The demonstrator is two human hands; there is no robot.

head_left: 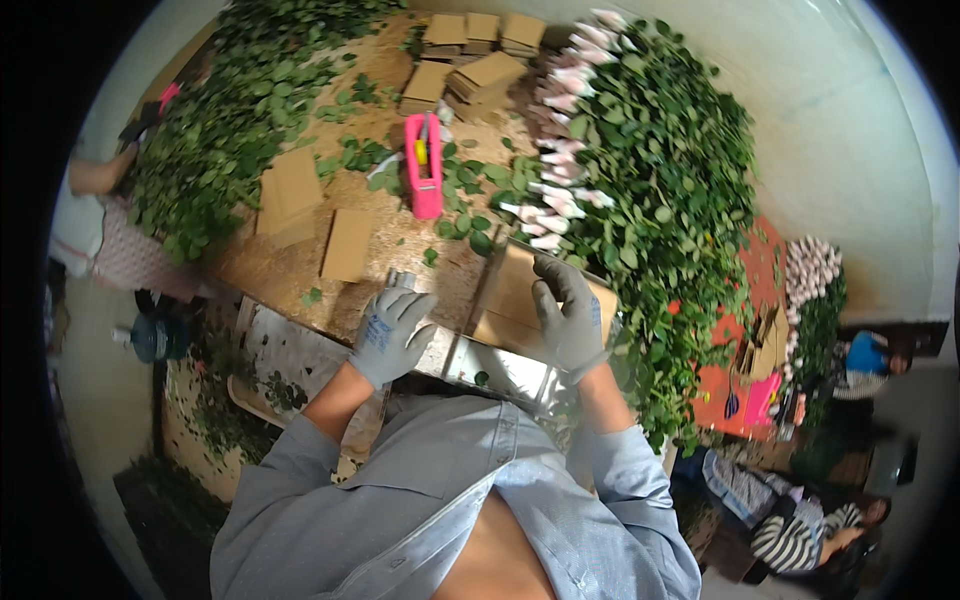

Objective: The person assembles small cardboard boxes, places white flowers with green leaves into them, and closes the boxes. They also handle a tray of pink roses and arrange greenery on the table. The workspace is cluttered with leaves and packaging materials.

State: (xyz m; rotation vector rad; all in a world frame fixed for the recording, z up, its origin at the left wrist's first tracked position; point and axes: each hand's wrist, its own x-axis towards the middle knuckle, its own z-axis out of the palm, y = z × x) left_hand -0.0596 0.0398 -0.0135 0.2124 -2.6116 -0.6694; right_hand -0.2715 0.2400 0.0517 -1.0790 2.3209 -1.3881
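Both of my hands wear grey gloves with blue print on the back. My left hand (393, 332) is low over the near edge of the table, its fingers apart and nothing visible in them. A small grey metallic piece (402, 279) lies just beyond its fingertips. My right hand (573, 318) is over the right side of a brown cardboard sheet (505, 295), fingers bent and thumb apart. I cannot make out whether they touch the sheet. That sheet lies in a shallow metal frame (490, 362) with a shiny near part.
A pink tape dispenser (424, 185) stands mid-table among loose leaves. Cardboard pieces (347, 245) lie left, and cardboard stacks (485, 75) at the back. White-wrapped flower heads (555, 205) with leafy stems (670, 150) line the right; more greenery (260, 90) covers the far left. Other people work on both sides.
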